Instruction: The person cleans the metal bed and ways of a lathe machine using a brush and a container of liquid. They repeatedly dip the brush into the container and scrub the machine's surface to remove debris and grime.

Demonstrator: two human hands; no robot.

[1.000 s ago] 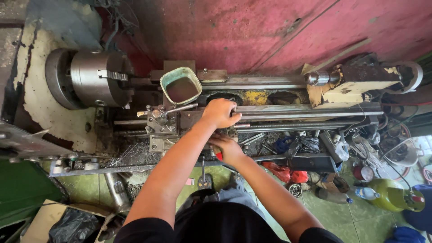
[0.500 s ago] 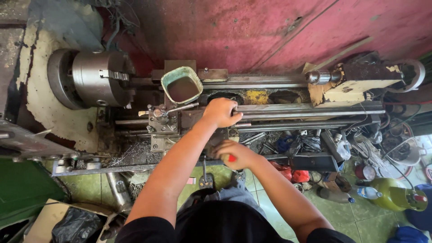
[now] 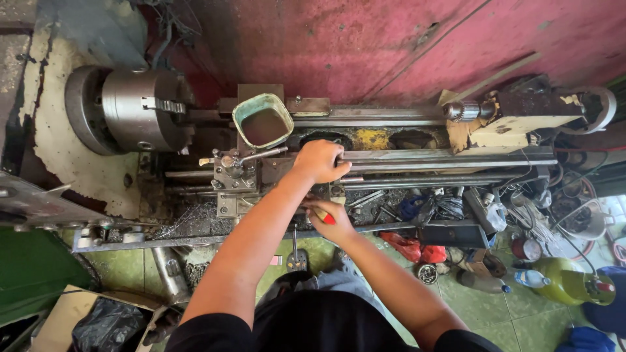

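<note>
Lathe carriage (image 3: 274, 173), oily grey metal, sits mid-bed; left hand (image 3: 321, 160) clenched on its top edge, right hand (image 3: 324, 214) grasping a red-handled tool (image 3: 326, 217) below. Steel chuck (image 3: 134, 109) left, square green cup (image 3: 263, 120) behind, swarf beneath.

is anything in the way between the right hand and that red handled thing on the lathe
Nothing visible is. The right hand is already closed around the red-handled tool at the front of the lathe carriage. The left hand rests higher up on the bed rails, clear of it.
</note>
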